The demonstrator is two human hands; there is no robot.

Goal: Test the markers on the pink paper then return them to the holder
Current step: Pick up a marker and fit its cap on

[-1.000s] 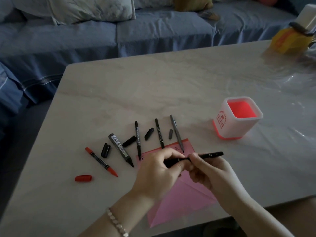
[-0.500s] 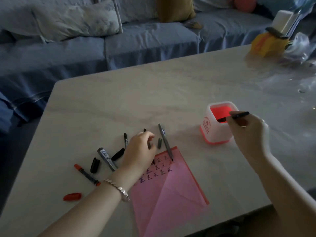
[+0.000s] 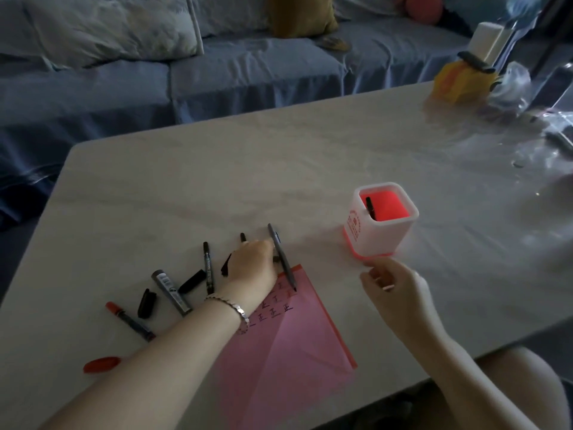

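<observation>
The white holder [image 3: 376, 235] with a red inside stands right of centre, and one black marker [image 3: 370, 208] leans in it. The pink paper [image 3: 288, 346] lies at the near edge with written marks on its upper part. My left hand [image 3: 252, 265] rests, fingers curled down, over a thin black marker [image 3: 242, 237], its fingertips beside the grey pen [image 3: 283, 263]; the grasp is hidden. My right hand [image 3: 390, 283] hovers just below the holder, loosely curled and holding nothing. A thin black marker [image 3: 208, 268], a thick marker [image 3: 172, 293], a red marker [image 3: 128, 321] and loose caps [image 3: 147, 302] lie to the left.
A red cap [image 3: 100, 364] lies near the table's front left edge. A yellow object [image 3: 455, 82] and crumpled clear plastic [image 3: 542, 125] sit at the far right. A blue sofa [image 3: 217, 72] runs behind the table.
My right hand carried the black marker to the holder, left it inside and drew back toward me. My left hand moved up over the loose markers, shifting slightly right.
</observation>
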